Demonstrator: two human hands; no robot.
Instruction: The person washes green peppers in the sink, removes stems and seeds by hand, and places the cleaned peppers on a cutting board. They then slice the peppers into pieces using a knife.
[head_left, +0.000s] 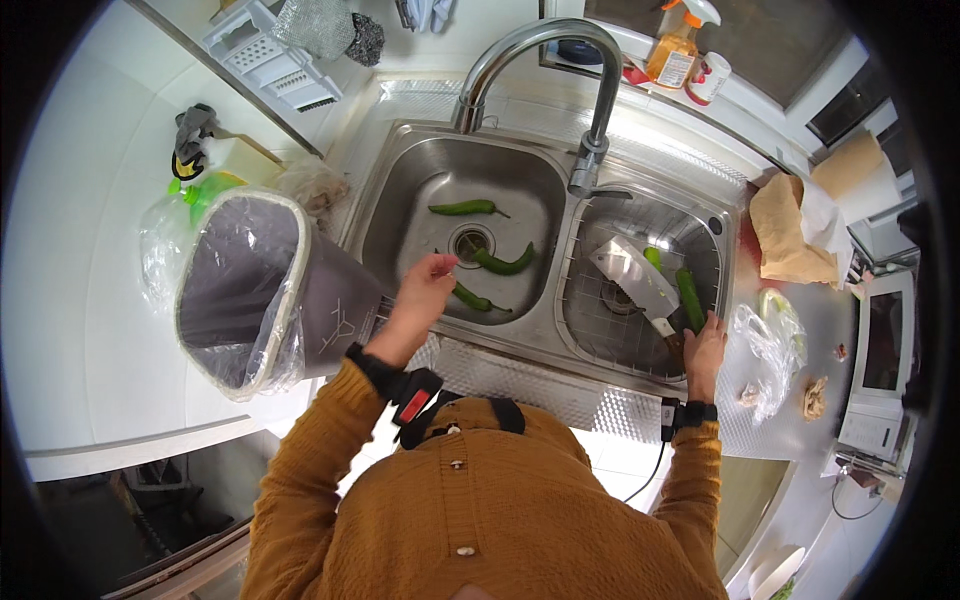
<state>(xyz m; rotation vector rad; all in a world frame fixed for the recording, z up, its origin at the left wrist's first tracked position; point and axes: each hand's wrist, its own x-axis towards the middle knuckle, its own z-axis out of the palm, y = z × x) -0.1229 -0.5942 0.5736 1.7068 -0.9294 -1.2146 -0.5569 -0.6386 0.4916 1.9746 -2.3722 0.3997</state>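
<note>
My left hand is over the front left edge of the left sink basin, fingers curled; whether it holds anything is unclear. Several green chili peppers lie in that basin, one partly hidden beside my fingers. My right hand reaches over the front right edge of the right basin, its fingertips at the lower end of a green vegetable piece; its grip cannot be made out. A cleaver rests on the wire rack in the right basin, with another green piece by its blade.
A lined trash bin stands left of the sink. The curved faucet arches behind the basins. Plastic bags lie on the right counter; brown paper is behind them. A spray bottle stands at the window.
</note>
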